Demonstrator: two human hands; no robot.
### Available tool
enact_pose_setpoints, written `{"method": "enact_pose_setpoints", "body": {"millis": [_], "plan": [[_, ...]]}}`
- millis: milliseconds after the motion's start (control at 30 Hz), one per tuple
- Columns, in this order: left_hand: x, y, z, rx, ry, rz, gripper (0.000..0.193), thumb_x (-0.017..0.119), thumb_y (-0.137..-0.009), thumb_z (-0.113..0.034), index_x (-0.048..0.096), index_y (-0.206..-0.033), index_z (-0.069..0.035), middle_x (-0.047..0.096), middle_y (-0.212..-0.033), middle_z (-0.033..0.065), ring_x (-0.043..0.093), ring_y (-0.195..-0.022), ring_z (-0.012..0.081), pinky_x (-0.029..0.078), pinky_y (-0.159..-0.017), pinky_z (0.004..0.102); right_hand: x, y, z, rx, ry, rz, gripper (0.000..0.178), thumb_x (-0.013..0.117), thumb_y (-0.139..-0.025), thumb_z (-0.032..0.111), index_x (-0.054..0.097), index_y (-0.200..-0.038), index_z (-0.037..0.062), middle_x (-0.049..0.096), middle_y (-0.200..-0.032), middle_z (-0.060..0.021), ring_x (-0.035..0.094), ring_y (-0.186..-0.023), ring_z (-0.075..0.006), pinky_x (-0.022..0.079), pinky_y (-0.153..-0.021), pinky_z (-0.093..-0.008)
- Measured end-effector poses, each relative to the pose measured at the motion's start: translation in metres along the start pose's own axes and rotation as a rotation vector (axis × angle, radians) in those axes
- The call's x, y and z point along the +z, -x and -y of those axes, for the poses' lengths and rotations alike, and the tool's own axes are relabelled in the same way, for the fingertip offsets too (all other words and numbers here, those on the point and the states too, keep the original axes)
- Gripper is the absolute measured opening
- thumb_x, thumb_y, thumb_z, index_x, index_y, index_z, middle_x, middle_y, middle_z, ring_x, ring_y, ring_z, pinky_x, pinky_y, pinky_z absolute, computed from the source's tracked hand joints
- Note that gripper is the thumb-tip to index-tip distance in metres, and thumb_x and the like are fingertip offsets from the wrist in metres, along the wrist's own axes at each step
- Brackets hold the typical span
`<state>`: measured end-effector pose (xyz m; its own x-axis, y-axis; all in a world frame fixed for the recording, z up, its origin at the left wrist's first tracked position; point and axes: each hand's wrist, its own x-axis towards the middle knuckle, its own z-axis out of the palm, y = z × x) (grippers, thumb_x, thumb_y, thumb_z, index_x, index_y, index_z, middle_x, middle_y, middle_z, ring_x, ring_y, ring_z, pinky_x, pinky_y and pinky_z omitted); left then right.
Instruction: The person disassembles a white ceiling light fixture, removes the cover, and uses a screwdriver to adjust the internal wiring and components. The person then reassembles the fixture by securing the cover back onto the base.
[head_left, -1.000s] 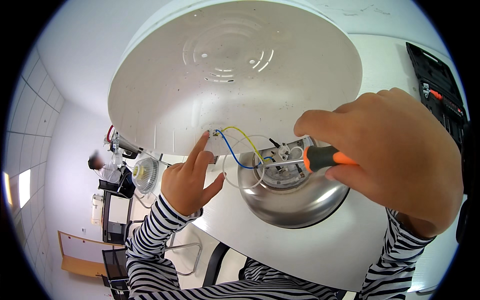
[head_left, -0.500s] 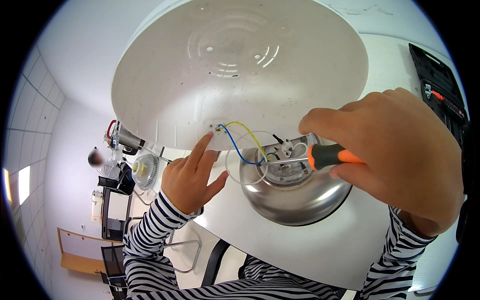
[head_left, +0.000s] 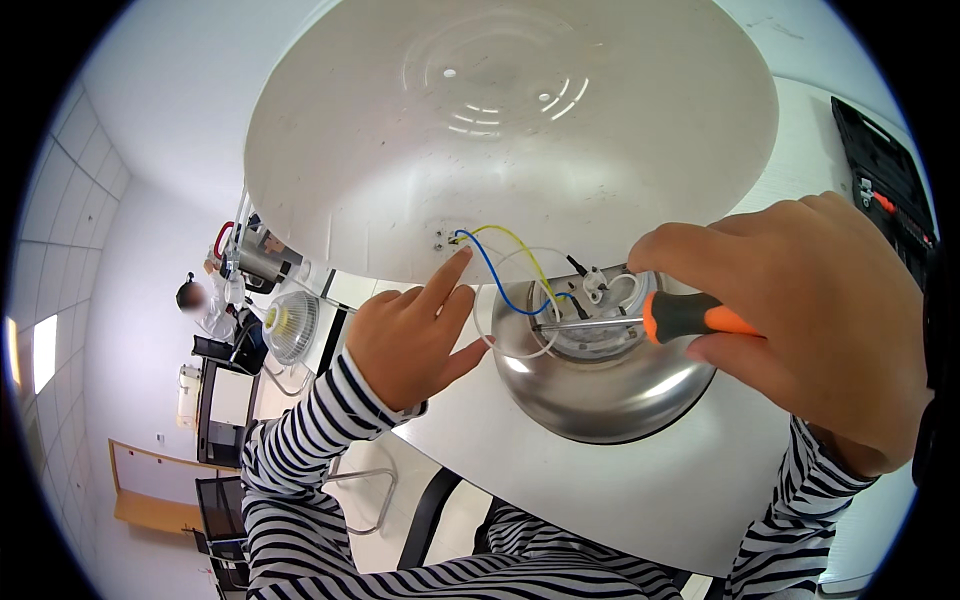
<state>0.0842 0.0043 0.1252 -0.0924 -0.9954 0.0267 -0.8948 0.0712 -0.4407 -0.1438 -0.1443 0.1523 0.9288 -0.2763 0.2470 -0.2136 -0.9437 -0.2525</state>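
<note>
A large off-white bowl-shaped shell (head_left: 400, 170) stands tipped up, its inner side facing me. Behind its near edge sits a shiny metal dome-shaped housing (head_left: 620, 405) with an opened top showing terminals. Blue (head_left: 492, 272), yellow-green (head_left: 535, 262) and white (head_left: 500, 350) wires run between the shell and the housing. My left hand (head_left: 405, 345) has its fingers apart, the forefinger stretched to where the wires leave the shell; whether it touches them I cannot tell. My right hand (head_left: 810, 320) grips an orange-and-black screwdriver (head_left: 685, 318), its shaft lying across the housing's opening.
Both parts are on a white table (head_left: 560, 500). An open black tool case (head_left: 885, 170) lies at the far right. Beyond the table's left side are a clear ribbed lamp cover (head_left: 290, 328), chairs (head_left: 222, 505) and a person (head_left: 212, 305).
The view has shifted a little, so the shell and housing appear farther right. My left forefinger has moved slightly up and right beside the wires. The screwdriver stays in my right hand.
</note>
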Motion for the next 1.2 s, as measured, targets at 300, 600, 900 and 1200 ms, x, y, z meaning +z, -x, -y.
{"method": "enact_pose_setpoints", "body": {"millis": [300, 600, 900, 1200], "plan": [[-0.007, 0.011, 0.002, 0.049, 0.061, 0.090, 0.033, 0.062, -0.071, -0.031, 0.052, -0.083, -0.002, 0.048, -0.116, 0.0106, 0.057, -0.060, 0.0181, 0.045, -0.054, 0.0263, 0.003, -0.006, 0.004, -0.029, -0.051, 0.034, 0.043, 0.069, -0.055, 0.010, 0.053, -0.095, 0.0084, 0.057, -0.065, -0.0072, 0.056, -0.059, -0.0226, 0.040, -0.054, -0.0314], [-0.115, -0.026, 0.029, 0.546, 0.590, 0.875, 0.039, 0.063, -0.074, -0.033, 0.056, -0.093, 0.000, 0.059, -0.097, 0.0168, 0.060, -0.066, 0.0197, 0.048, -0.056, 0.0260, -0.002, -0.008, -0.018, -0.072, -0.186, 0.108, 0.044, 0.067, -0.052, 0.005, 0.054, -0.093, 0.0019, 0.058, -0.064, -0.0111, 0.060, -0.056, -0.0226, 0.045, -0.050, -0.0289], [-0.051, -0.049, -0.011, 1.296, 1.908, -0.163, 0.016, 0.054, -0.077, -0.001, 0.055, -0.088, 0.012, 0.059, -0.083, 0.0208, 0.057, -0.064, 0.0224, 0.045, -0.051, 0.0265, -0.002, -0.017, -0.020, -0.303, -0.247, -0.174, 0.038, 0.062, -0.054, 0.006, 0.055, -0.090, 0.0016, 0.055, -0.057, -0.0064, 0.053, -0.048, -0.0161, 0.040, -0.046, -0.0230], [-0.013, 0.011, -0.065, 0.521, 1.164, -0.707, 0.016, 0.056, -0.071, 0.003, 0.057, -0.087, 0.001, 0.061, -0.080, 0.0141, 0.059, -0.068, 0.0201, 0.045, -0.058, 0.0281, 0.008, -0.034, 0.006, -0.169, -0.232, -0.341, 0.030, 0.054, -0.054, 0.004, 0.057, -0.083, -0.0004, 0.057, -0.068, -0.0110, 0.052, -0.058, -0.0229, 0.043, -0.057, -0.0263]]}}
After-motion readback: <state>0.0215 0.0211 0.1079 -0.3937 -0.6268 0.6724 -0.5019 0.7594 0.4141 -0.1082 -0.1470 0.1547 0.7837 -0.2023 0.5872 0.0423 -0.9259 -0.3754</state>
